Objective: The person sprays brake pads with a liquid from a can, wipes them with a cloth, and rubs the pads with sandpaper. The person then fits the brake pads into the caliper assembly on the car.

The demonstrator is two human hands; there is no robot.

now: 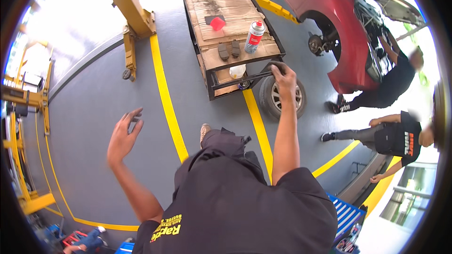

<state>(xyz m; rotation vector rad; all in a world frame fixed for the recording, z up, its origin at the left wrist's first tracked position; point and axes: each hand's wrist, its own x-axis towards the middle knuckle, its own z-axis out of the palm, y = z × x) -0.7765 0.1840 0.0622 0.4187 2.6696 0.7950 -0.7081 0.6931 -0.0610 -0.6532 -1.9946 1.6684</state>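
Note:
My right hand (285,81) reaches forward to the near right corner of a black metal cart (194,33), its fingers curled around the end of the cart's handle (240,79). My left hand (123,136) hangs in the air over the floor, left of the cart, fingers stretched out and holding nothing. Cardboard (221,4) covers the cart top. On it stand a spray can (254,37) with a red cap and, beside it, two brake pads (223,52). Farther back lie a red piece (217,23) and a dark flat piece (210,19).
A wheel (272,99) is beside the cart's right side. The lower shelf holds a white container (238,71). At the right, a red car (320,14) shows a bare hub (316,43); two people (391,75) are near it. A yellow lift post (126,0) rises at the left.

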